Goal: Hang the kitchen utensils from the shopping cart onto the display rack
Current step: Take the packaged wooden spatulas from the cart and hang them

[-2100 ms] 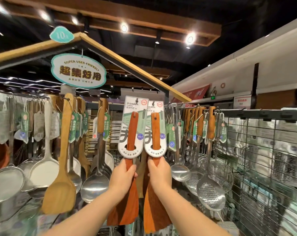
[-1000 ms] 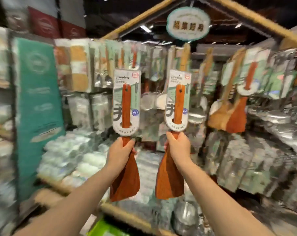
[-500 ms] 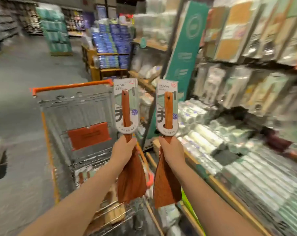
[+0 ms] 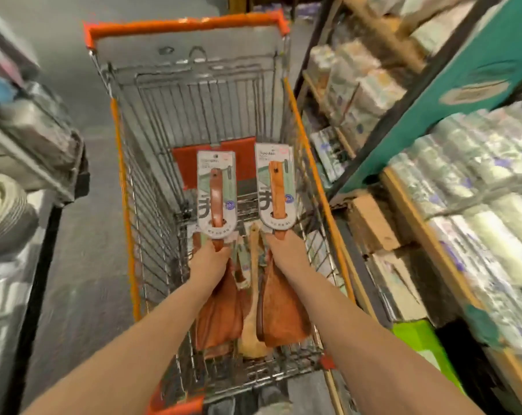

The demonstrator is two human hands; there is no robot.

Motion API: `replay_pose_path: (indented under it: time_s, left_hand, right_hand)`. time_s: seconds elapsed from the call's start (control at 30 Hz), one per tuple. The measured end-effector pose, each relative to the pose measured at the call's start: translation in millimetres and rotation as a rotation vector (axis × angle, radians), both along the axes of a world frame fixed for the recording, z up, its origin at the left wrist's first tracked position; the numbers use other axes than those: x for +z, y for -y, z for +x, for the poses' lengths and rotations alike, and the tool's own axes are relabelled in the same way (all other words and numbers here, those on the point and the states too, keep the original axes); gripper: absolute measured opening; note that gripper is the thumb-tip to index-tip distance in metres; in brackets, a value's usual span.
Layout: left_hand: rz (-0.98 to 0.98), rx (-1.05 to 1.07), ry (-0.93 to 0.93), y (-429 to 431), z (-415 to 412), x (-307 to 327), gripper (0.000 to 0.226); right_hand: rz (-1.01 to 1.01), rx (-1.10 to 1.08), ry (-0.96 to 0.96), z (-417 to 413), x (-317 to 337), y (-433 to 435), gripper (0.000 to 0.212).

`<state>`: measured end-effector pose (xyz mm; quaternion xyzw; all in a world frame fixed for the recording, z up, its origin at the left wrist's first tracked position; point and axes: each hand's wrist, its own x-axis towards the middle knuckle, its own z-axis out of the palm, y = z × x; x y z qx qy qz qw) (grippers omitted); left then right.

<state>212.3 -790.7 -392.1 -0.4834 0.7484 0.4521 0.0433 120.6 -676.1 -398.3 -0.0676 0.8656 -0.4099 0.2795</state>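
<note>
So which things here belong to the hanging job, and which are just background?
Job:
left hand and right hand, each holding a carded wooden spatula
shopping cart
pale wooden spoon in it

Background:
shelved wrapped rolls
cardboard boxes

Left spatula (image 4: 216,202): middle of handle hidden inside the left hand (image 4: 210,259); card print too blurred to read.
Right spatula (image 4: 277,190): handle below the card covered by the right hand (image 4: 285,248).
Shopping cart (image 4: 125,187): near end cut off at bottom edge.
Shelf goods (image 4: 478,190): smeared, labels unreadable.
Pale spoon (image 4: 252,298): partly hidden between the spatula blades.
</note>
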Motion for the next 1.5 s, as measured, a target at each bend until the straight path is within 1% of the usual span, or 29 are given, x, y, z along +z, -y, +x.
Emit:
replay_pose_path:
  time_s: [0.07,0.13,0.23,0.33,0.43,0.47,0.5,0.57,0.63,0.7,0.77,0.83,0.93,1.07,1.17,1.33,1.4,1.5]
  left_hand:
    - [0.021,0.05,0.044,7.7,-7.1,-30.2,0.042]
    - [0.061,0.098,0.101,12.1,-8.8,-55.0,0.044]
    - [0.182,0.176,0.228,17.0,-8.1,-94.6,0.035]
    - [0.156,0.174,0.313,20.2,-3.9,-135.8,0.033]
    - [0.189,0.17,0.349,17.0,-0.8,-182.0,0.022]
    - [0.195,0.169,0.349,14.0,-1.2,-192.7,0.018]
    - [0.207,0.178,0.345,10.7,-1.9,-203.9,0.017]
    - [0.244,0.196,0.326,2.8,-1.8,-222.1,0.022]
    - [0.266,0.202,0.314,-5.4,-0.6,-236.3,0.022]
    - [0.259,0.173,0.329,-12.1,0.1,-245.3,0.02]
    - [0.221,0.144,0.344,-15.5,0.2,-248.2,0.023]
    - [0.19,0.122,0.335,-17.0,1.8,-249.2,0.027]
    - [0.148,0.089,0.341,-16.5,3.1,-241.6,0.035]
    - [0.088,0.106,0.292,-16.5,5.2,-218.9,0.04]
    - [0.036,0.106,0.24,-17.4,11.4,-197.0,0.039]
    - [-0.035,0.057,0.225,-20.1,18.5,-157.5,0.037]
    - [-0.029,0.089,0.217,-20.3,19.3,-141.2,0.037]
    - [0.038,0.078,0.087,-24.1,27.9,-112.6,0.041]
  right_hand:
    - [0.077,0.06,0.044,-16.4,-38.1,13.1,0.029]
    - [0.163,0.114,0.064,-23.5,-73.1,19.0,0.029]
    - [0.232,0.162,0.124,-25.6,-121.9,24.5,0.029]
    - [0.276,0.061,0.224,-20.6,-168.2,22.1,0.029]
    - [0.333,-0.082,0.318,-10.6,-216.9,15.2,0.021]
    - [0.326,-0.105,0.334,-7.8,-227.2,13.7,0.018]
    - [0.333,-0.076,0.325,-6.0,-235.4,12.3,0.017]
    - [0.399,-0.002,0.293,-4.9,-247.4,8.8,0.025]
    - [0.435,0.006,0.285,-2.8,-256.4,4.1,0.032]
    - [0.448,0.01,0.262,2.2,-262.1,0.8,0.034]
    - [0.487,-0.012,0.221,4.3,-262.0,-0.2,0.031]
    - [0.597,-0.044,0.157,3.3,-257.9,1.2,0.03]
    - [0.722,0.007,0.121,4.0,-249.7,3.4,0.039]
    - [0.78,0.066,0.093,13.0,-237.2,-0.9,0.044]
    - [0.71,0.011,0.038,20.7,-218.6,-6.3,0.041]
    - [0.562,0.047,-0.038,28.9,-179.2,-7.3,0.044]
    - [0.475,0.034,-0.062,30.3,-157.5,-3.8,0.046]
    - [0.334,-0.069,-0.073,37.3,-117.5,-0.1,0.036]
